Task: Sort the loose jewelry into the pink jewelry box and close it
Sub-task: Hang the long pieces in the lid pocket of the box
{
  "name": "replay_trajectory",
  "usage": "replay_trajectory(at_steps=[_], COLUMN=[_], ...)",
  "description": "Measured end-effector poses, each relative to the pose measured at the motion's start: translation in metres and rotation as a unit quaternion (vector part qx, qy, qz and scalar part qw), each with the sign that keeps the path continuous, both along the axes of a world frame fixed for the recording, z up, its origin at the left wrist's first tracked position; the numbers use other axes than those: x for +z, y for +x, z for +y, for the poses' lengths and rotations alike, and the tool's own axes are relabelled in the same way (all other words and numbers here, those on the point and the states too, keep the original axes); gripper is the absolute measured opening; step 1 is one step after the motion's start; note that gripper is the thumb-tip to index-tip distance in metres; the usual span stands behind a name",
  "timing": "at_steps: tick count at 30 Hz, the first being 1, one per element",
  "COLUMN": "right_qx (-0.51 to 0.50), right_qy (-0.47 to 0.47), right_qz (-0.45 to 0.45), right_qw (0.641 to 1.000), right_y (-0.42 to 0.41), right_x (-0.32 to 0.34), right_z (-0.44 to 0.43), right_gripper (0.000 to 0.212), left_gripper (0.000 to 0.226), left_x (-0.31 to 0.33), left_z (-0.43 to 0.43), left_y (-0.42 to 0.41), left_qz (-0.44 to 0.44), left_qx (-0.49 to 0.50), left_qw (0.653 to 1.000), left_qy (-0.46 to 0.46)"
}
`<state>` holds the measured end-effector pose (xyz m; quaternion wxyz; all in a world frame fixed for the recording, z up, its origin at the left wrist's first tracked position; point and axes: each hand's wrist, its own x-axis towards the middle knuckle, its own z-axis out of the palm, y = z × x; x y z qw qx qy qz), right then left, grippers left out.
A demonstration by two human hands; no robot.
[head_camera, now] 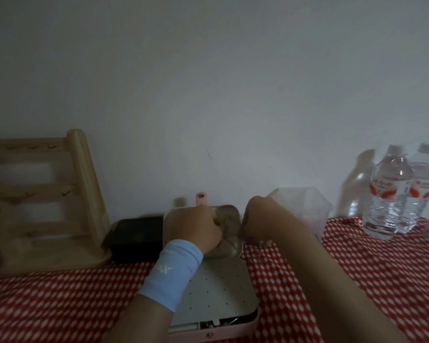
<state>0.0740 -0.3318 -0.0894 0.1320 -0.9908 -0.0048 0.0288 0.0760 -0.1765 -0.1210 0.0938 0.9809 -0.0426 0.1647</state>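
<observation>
The pink jewelry box [209, 335] lies open at the bottom centre, with a white perforated panel [218, 288] over its base. Its mirrored lid [230, 211] stands up behind, with a pink strap tab [201, 198] on top. My left hand [198, 226], above a light blue wristband, is in front of the mirror with its fingers curled. My right hand [255, 216] curls downward at the lid's right edge. Small loose jewelry [259, 242] lies on the cloth just below it. Dim, blurred light hides what either hand holds.
A red-and-white patterned cloth [357, 280] covers the table. A wooden rack [42, 201] stands at the left, beside a black tray [136, 240]. A clear plastic container [305, 206] sits behind my right arm. Two water bottles [391, 194] stand at the right against the wall.
</observation>
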Motion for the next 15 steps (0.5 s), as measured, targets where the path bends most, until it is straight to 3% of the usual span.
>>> replay_trajectory(at_steps=[5, 9, 12, 15], right_qx=[0.029, 0.061, 0.06, 0.055], right_qy=[-0.064, -0.013, -0.01, -0.026], right_qz=[0.084, 0.167, 0.146, 0.194], right_qw=[0.994, 0.984, 0.987, 0.979], right_y=[-0.013, -0.01, -0.009, -0.014], right_x=[0.0, 0.002, 0.003, -0.005], right_z=[-0.004, -0.009, -0.014, -0.01], right_gripper=[0.03, 0.024, 0.032, 0.043], left_gripper=[0.038, 0.055, 0.032, 0.018], left_x=[0.0, 0.01, 0.021, 0.028], left_z=[0.001, 0.009, 0.016, 0.015], left_y=[-0.004, -0.004, -0.008, -0.018], left_qz=[0.042, 0.038, 0.072, 0.059], left_qx=[-0.054, -0.067, -0.11, -0.153], left_qw=[0.997, 0.996, 0.988, 0.986], left_qy=[-0.022, -0.041, -0.076, -0.034])
